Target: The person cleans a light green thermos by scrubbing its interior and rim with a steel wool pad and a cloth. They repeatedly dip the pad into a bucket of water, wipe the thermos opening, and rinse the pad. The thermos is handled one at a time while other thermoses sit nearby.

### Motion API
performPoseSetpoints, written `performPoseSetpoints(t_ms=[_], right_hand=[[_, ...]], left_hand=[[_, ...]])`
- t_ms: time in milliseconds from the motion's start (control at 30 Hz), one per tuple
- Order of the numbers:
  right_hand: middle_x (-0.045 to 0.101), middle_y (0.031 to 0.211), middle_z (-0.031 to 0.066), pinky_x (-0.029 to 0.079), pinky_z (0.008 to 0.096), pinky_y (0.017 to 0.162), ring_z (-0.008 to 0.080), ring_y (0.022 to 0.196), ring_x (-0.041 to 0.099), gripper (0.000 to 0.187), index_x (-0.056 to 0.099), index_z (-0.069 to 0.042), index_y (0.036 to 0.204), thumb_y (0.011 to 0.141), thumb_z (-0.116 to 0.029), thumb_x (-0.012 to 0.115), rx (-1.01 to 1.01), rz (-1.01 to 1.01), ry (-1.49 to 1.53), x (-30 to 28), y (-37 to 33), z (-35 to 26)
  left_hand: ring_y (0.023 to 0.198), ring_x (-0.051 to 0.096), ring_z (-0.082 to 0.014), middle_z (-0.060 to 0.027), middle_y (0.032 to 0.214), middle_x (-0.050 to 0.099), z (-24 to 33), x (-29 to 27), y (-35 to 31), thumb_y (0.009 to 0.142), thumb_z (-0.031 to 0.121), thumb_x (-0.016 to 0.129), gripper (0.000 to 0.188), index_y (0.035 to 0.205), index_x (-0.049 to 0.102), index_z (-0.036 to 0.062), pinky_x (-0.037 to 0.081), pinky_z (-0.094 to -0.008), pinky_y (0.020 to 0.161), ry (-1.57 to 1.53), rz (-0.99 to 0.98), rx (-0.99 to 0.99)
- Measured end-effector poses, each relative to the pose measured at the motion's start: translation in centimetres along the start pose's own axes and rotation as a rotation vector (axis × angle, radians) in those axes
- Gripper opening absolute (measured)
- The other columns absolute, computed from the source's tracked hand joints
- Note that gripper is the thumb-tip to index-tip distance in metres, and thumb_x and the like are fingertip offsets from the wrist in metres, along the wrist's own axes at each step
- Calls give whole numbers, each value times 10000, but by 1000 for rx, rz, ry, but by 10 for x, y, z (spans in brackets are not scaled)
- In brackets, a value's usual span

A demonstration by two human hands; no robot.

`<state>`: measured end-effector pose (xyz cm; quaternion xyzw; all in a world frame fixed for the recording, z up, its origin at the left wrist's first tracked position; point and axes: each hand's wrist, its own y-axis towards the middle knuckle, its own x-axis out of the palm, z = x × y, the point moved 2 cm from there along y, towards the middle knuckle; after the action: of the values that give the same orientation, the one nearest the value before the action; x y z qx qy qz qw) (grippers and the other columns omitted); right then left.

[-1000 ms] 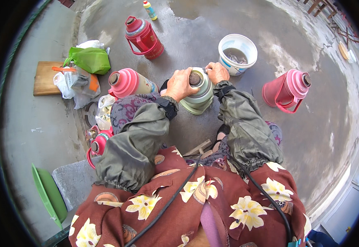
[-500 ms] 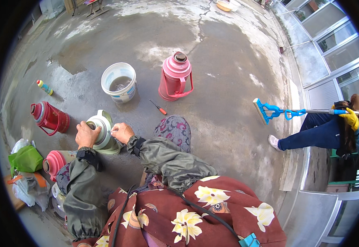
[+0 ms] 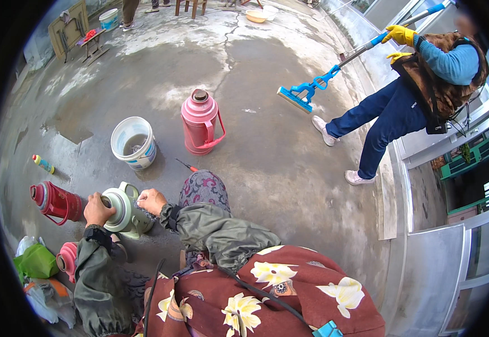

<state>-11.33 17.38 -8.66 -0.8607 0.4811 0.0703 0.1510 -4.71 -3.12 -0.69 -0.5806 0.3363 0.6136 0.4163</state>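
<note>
A pale green thermos flask (image 3: pixel 134 223) stands tilted before my knees, its neck toward the left. My left hand (image 3: pixel 98 210) is wrapped round the rim of its neck. By the flask's handle side, my right hand (image 3: pixel 152 201) is closed in a pinch; a small pale bit shows at the fingertips, too small to name. A screwdriver (image 3: pixel 193 168) with a red handle lies on the ground just beyond my right knee. To the left leans a dark red thermos flask (image 3: pixel 67 205), and a pink flask (image 3: pixel 67 259) lies partly hidden by my left arm.
A white bucket (image 3: pixel 145 161) with murky water and a tall pink thermos flask (image 3: pixel 195 132) stand ahead. A small yellow-capped bottle (image 3: pixel 44 164) is at the left, above plastic bags (image 3: pixel 38 261). At the right a person in yellow gloves holds a blue mop (image 3: pixel 306 92).
My view has turned, so the flasks and bucket sit further left and lower. The person with the mop has come more into view. Both my hands stay at the green flask.
</note>
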Motion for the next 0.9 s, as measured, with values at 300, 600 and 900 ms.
performPoseSetpoints(t_ms=[300, 600, 900], right_hand=[[691, 798, 90, 488, 303, 715, 176, 761, 644, 212, 692, -25, 877, 745, -189, 674, -3, -16, 7, 4, 0, 2], [671, 863, 86, 477, 295, 740, 162, 810, 612, 225, 680, -37, 941, 749, -154, 680, 15, 3, 111, 8, 5, 13], [612, 921, 89, 472, 341, 794, 267, 902, 601, 169, 685, -100, 901, 736, -137, 693, -426, 89, -209, 44, 24, -26]], left_hand=[[867, 624, -327, -132, 1004, 561, -11, -14, -5, 535, 308, 745, 618, 1094, 572, 111, 516, -409, 747, -25, -12, 199], [924, 626, -299, -107, 1043, 556, -6, -9, -15, 593, 288, 737, 615, 1169, 560, 167, 509, -383, 785, -67, -12, 212], [1012, 578, -302, -120, 1048, 567, 1, -9, -13, 603, 233, 756, 670, 1206, 502, 89, 485, -394, 853, -155, 48, 48]])
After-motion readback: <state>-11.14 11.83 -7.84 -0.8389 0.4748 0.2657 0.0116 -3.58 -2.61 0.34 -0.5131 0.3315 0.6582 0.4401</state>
